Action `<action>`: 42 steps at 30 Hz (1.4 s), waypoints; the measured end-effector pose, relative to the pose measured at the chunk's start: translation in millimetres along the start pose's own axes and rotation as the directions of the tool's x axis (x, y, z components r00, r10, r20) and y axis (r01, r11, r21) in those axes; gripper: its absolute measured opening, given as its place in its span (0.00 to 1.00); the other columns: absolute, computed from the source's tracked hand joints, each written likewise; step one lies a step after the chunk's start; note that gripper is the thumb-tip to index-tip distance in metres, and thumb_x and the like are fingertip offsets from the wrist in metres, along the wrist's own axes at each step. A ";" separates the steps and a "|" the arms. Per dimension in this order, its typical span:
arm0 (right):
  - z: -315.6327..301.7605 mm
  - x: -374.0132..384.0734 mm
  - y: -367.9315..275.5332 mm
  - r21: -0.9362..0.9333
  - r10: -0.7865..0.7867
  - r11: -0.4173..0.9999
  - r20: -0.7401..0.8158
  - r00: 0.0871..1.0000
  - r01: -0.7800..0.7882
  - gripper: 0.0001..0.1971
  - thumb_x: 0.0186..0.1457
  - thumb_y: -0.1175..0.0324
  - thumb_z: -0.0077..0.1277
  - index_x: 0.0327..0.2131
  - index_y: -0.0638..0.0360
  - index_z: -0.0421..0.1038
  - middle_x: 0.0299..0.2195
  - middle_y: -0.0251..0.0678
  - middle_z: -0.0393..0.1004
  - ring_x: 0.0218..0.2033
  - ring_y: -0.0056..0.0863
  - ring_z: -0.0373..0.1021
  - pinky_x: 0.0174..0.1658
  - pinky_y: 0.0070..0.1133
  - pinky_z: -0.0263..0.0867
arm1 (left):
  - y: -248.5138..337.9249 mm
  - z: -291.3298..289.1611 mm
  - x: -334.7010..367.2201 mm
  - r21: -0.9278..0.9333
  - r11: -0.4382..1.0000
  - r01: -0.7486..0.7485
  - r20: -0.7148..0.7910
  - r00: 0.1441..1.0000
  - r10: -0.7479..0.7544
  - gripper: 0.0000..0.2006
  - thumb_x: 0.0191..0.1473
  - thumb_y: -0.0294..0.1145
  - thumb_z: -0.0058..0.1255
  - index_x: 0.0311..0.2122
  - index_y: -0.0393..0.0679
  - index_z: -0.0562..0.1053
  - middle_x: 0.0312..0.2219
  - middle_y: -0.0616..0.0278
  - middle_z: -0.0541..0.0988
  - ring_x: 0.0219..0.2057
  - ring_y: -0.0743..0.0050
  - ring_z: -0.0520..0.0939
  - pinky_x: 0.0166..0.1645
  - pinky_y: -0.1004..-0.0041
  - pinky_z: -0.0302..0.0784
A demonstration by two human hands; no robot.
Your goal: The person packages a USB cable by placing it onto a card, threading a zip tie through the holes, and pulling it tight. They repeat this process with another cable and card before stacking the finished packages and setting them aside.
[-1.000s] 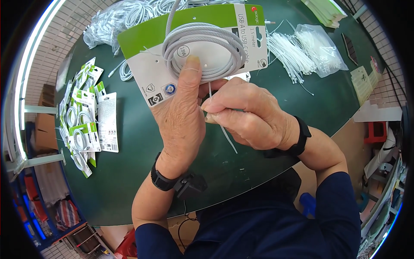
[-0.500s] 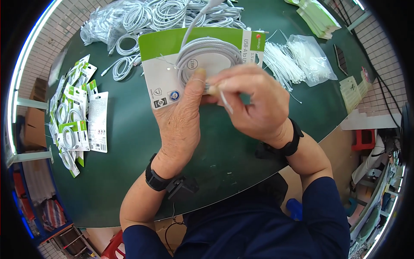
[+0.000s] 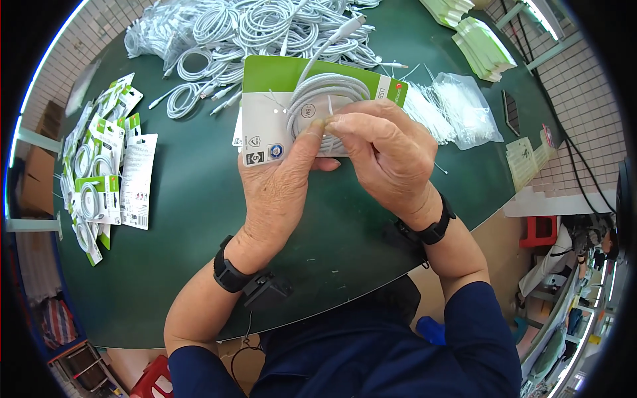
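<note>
My left hand (image 3: 277, 192) grips the lower edge of a white and green packaging card (image 3: 265, 126), its thumb pressed on the front. Against the card's face lies a coiled white cable (image 3: 332, 83), one plug (image 3: 352, 25) sticking up past the top edge. A thin tie end pokes out of the card left of the coil. My right hand (image 3: 395, 156) is closed in a pinch over the coil's lower part, beside the left thumb. From its fingertips a short white cable tie (image 3: 330, 104) points upward. The fingers hide where this tie meets the coil.
Coiled white cables (image 3: 265, 26) are heaped at the back of the green table (image 3: 199, 265). Loose cable ties (image 3: 424, 113) and a clear bag (image 3: 468, 109) of them lie right. Carded cables (image 3: 99, 166) pile up left; flat green-white cards (image 3: 484, 50) and a phone (image 3: 510, 111) are back right.
The right hand has shifted slightly left and down, its fingertips closer to the left thumb. The tie's end, which pointed down, now points up. The card has tilted.
</note>
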State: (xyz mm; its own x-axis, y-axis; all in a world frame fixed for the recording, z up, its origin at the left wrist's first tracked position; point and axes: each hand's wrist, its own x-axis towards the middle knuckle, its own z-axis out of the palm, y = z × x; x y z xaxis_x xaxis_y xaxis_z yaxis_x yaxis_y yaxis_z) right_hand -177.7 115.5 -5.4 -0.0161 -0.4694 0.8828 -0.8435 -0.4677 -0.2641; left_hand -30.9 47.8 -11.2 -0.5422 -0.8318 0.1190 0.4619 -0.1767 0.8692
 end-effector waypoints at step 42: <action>-31.9 -2.1 -20.9 -0.152 -0.172 0.969 0.147 0.974 0.194 0.23 0.41 0.81 0.67 0.43 0.51 0.79 0.40 0.33 0.80 0.32 0.30 0.74 0.32 0.22 0.70 | 6.8 8.3 -1.1 -0.106 0.993 -0.061 0.008 0.998 0.062 0.15 0.59 0.21 0.58 0.51 0.34 0.73 0.39 0.58 0.82 0.33 0.77 0.83 0.32 0.78 0.81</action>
State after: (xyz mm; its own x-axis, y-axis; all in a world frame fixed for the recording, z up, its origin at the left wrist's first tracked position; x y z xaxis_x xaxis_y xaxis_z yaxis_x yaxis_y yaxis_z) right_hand -177.1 150.1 10.6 0.2083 -0.4870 0.8482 -0.9023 -0.4303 -0.0254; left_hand -33.0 51.9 -1.4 -0.5180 -0.8370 0.1761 0.5658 -0.1809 0.8045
